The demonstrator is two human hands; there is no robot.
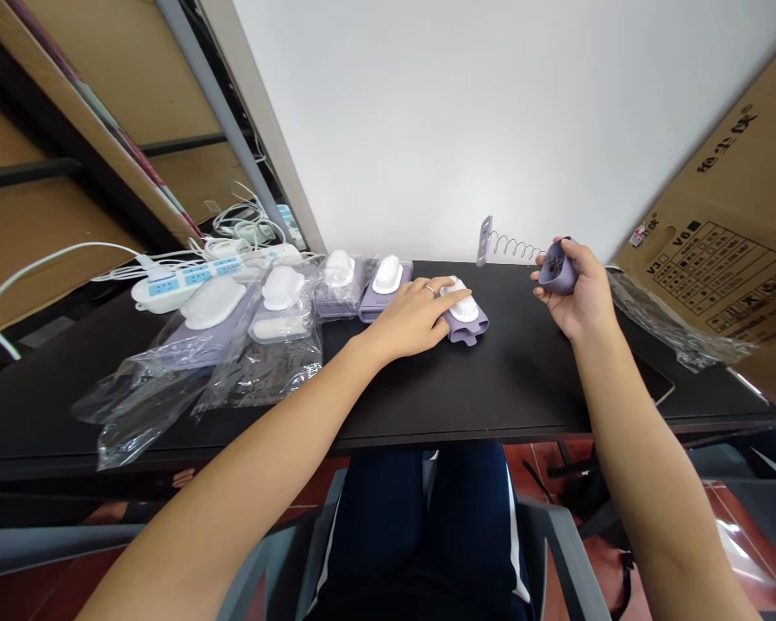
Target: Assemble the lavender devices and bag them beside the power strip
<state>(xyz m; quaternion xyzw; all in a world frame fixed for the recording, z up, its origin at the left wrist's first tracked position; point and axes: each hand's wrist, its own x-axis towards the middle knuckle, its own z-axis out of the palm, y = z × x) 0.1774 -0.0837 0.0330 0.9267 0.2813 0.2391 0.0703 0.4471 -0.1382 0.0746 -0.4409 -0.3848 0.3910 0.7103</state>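
Observation:
On the black table, my left hand (414,315) has its fingers on a white ribbed piece (464,308) that sits on a small purple case (477,327). Its index finger reaches across the top, and the thumb is at the near side. Raised over the table's right part, my right hand (585,297) is closed around a purple cup-shaped piece (558,274), whose dark inside faces left. A thin coiled wire (514,248) runs from near that piece to a purple strip with holes (485,241), which stands up near the wall.
Several purple cases with white tops (388,274) line the table leftward, some in clear plastic bags (259,371). A power strip (200,280) with white cables lies behind them. At right are a cardboard box (724,250), another clear bag (676,332) and a dark flat device (650,379).

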